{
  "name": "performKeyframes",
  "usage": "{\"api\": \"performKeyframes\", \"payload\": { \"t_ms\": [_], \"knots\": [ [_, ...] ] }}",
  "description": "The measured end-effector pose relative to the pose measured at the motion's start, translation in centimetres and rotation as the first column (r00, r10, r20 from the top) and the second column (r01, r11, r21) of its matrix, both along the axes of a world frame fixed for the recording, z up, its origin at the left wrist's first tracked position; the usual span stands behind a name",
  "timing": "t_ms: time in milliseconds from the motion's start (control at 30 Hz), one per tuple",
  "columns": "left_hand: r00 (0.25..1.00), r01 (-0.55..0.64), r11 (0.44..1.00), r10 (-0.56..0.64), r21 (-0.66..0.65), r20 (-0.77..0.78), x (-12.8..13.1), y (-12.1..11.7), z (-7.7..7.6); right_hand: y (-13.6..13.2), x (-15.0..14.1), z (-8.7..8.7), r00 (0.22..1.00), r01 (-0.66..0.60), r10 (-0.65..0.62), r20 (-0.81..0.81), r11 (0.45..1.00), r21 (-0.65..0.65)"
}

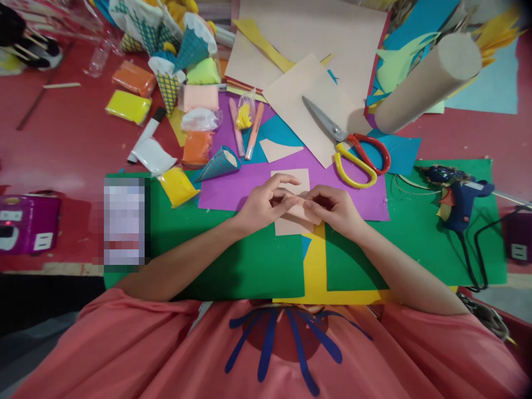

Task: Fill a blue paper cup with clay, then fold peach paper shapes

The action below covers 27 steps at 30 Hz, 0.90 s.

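At mid-frame now, the peach strip is pinched by the left hand and the right hand, close together, apparently being folded or rolled, with light, even finger pressure seemingly needed next.

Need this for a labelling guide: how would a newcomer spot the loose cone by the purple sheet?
Find the purple sheet overlapping the green ones. At its left end, just right of the yellow packet, a small teal cone lies on its side, mouth to the right. Unlike the cones farther up, it has no white top.
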<state>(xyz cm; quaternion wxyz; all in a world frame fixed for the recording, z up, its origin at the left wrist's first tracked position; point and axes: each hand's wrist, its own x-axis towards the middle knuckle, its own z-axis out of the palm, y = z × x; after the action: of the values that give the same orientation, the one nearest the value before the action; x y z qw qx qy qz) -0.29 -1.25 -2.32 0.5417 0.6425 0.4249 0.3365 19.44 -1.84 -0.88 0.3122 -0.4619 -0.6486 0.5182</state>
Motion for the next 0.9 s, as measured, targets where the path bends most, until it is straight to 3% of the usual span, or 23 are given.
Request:
{"api": "performKeyframes", "payload": {
  "t_ms": [267,467,667,900],
  "knots": [
    [0.996,-0.086,0.994,0.085,0.07,0.023,-0.07,0.26,0.29,0.02,0.06,0.35,1.0,0.0,0.0,0.009,0.999,-0.045],
    [0.997,-0.043,0.995,0.037,0.088,0.069,0.04,0.14,0.09,-0.11,-0.11,0.67,0.984,-0.166,0.171,0.056,0.983,-0.078],
    [0.992,-0.027,0.998,0.034,-0.062,0.121,0.09,0.23,0.22,-0.29,-0.08,0.28,0.999,-0.034,0.031,-0.037,0.996,-0.08],
    [0.987,0.011,0.998,0.0,-0.069,0.158,0.41,0.04,-0.25,-0.38,-0.33,0.12,0.993,0.065,-0.075,-0.096,0.993,-0.095]
  ]
}}
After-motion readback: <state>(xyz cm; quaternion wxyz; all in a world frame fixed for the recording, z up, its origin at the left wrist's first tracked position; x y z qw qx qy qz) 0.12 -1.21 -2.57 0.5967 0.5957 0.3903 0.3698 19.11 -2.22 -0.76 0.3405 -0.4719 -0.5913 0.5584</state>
